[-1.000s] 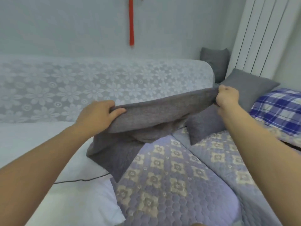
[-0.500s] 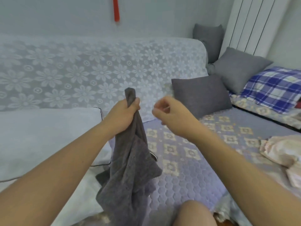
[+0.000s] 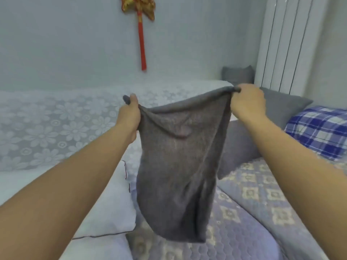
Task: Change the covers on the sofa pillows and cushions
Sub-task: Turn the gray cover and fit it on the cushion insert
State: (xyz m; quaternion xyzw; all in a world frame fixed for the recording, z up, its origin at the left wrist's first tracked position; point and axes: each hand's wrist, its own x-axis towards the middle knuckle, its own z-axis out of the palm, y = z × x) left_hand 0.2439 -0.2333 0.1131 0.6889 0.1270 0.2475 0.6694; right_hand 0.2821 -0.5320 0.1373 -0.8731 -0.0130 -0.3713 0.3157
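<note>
An empty grey pillow cover [image 3: 178, 166] hangs in the air in front of me, limp and wrinkled. My left hand [image 3: 130, 114] grips its upper left corner and my right hand [image 3: 246, 103] grips its upper right corner, so the top edge sags between them. A bare white pillow [image 3: 105, 212] lies on the sofa seat below my left arm. A grey covered pillow [image 3: 238, 145] leans on the seat behind the hanging cover, partly hidden by it.
The sofa back carries a white lace flower throw [image 3: 56, 124]. The seat has a purple quilted pad [image 3: 253, 212]. Two more grey pillows [image 3: 281, 107] and a blue plaid pillow [image 3: 319, 130] sit at the right end. A white radiator [image 3: 289, 42] stands behind them.
Half a second ago only my left hand held the cover bunched up. Now my right hand has taken the other corner and both hands have raised and spread it.
</note>
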